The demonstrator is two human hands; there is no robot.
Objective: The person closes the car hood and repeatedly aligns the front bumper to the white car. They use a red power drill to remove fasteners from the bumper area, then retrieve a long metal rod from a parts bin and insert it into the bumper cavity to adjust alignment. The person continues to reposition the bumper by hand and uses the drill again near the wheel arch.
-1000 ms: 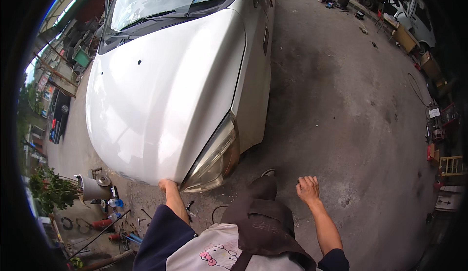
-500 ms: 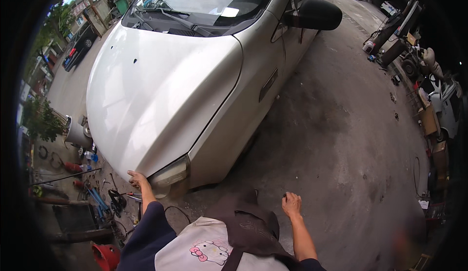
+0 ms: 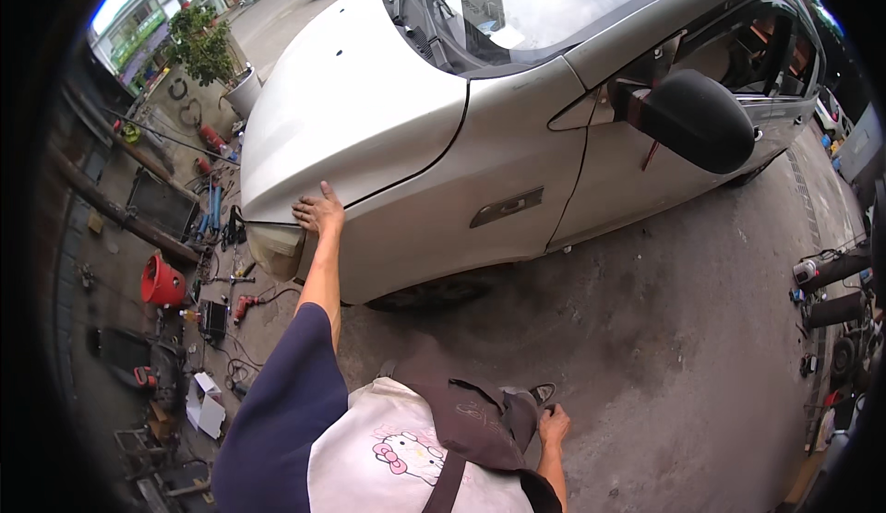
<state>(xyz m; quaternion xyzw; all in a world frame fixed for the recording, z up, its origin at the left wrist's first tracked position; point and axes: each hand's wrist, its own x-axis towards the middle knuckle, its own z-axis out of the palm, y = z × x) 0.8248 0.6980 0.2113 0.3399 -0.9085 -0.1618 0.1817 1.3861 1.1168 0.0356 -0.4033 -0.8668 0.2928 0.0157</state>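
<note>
Fingers splayed, the left hand lay on the white car ahead, just above its headlight. The right hand curled beside the brown apron; I couldn't tell whether it held anything. Grit could mark the paint, I judged, and a leftward step could catch the red power tool.

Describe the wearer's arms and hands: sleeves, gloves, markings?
Left hand and right hand are ungloved; no watch or cables visible. Left sleeve: loose, plain navy, ending around the elbow, forearm bare below. Right sleeve can't be made out clearly.
</note>
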